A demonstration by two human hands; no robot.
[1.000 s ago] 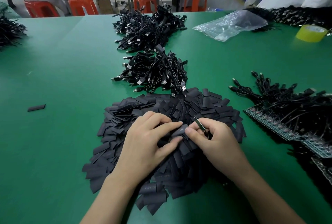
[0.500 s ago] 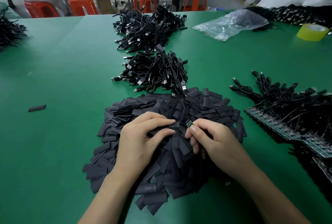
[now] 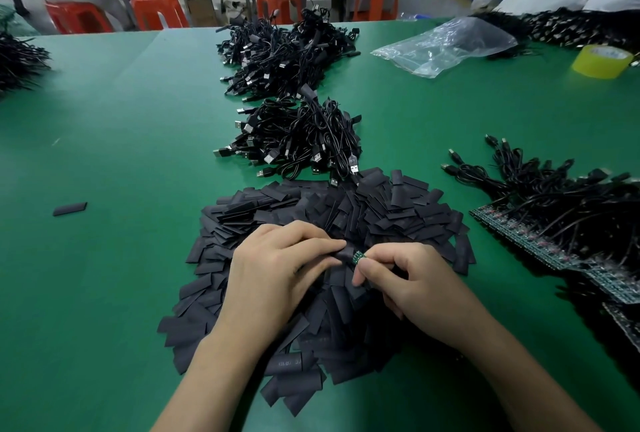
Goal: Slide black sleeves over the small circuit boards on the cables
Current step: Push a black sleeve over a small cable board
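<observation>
A lone black sleeve [image 3: 70, 208] lies at nine o'clock from the sleeve pile [image 3: 398, 213], with bare green table [image 3: 121, 293] all around it. Over the pile, the left hand [image 3: 273, 275] pinches one sleeve [image 3: 343, 254] between thumb and forefinger. The small circuit board [image 3: 356, 257] butts against its end, pinched by the curled fingers of the right hand [image 3: 415, 289]. At six o'clock a printed sleeve [image 3: 289, 361] bears white lettering too blurred to read. At three o'clock cabled boards [image 3: 519, 241] lie just beside the pile.

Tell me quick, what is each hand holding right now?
Left hand: closed, pinching a black sleeve right at the board's end.
Right hand: closed, pinching the small green circuit board.
</observation>
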